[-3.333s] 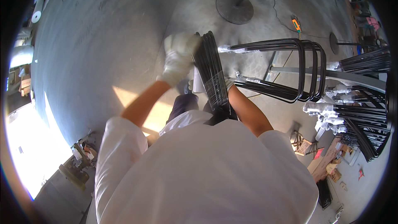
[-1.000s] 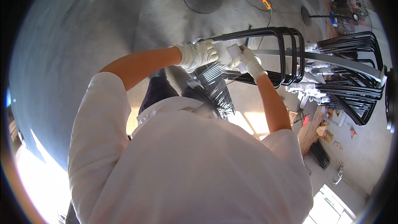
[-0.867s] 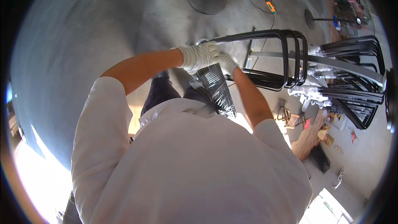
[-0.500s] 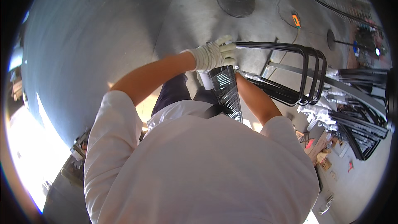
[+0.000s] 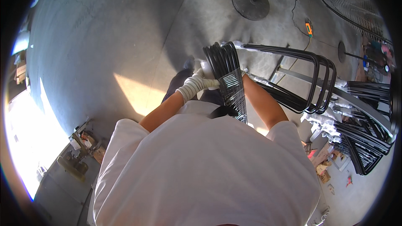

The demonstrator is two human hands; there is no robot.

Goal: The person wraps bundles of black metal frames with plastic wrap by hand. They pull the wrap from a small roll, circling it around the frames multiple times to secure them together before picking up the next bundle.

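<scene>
My left hand (image 5: 196,84), in a white knit glove, closes around the lower part of a white roll of plastic film (image 5: 207,70). Right beside the roll stands a bundle of black metal tubes (image 5: 222,60), their bent ends uppermost. Clear film (image 5: 233,84) wraps shiny layers around the bundle below those bends. My right forearm (image 5: 264,100) reaches behind the bundle's right side; that hand and its fingers are hidden there.
Black U-shaped tube frames (image 5: 314,67) hang on a grey rack bar (image 5: 347,96) to the right, with more wrapped frames (image 5: 364,142) beyond. A round stand base (image 5: 250,2), an orange device (image 5: 309,28) on a cord and a large fan (image 5: 351,0) are ahead.
My left hand has come down and toward me from the bundle's upper end to the film roll. The bent tube ends it covered now show. The view has shifted slightly.
</scene>
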